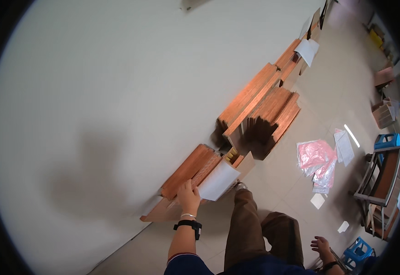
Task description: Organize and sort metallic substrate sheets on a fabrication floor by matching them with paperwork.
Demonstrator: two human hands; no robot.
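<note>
Several wood panels (255, 98) lean on white wall (117, 91); left hand (188, 198) grips one; right hand (321, 245) loosely open, empty.

You are working in soft, even daylight that seems to come from your right, where a bright streak of glare (351, 135) lies on the floor. Left of your left hand's fingers (187, 189), your own shadow (87, 183) spreads wide and blurry on the pale wall (117, 82). Straight edges bow, and the frame's corners go black. Fine detail looks soft throughout.
</note>
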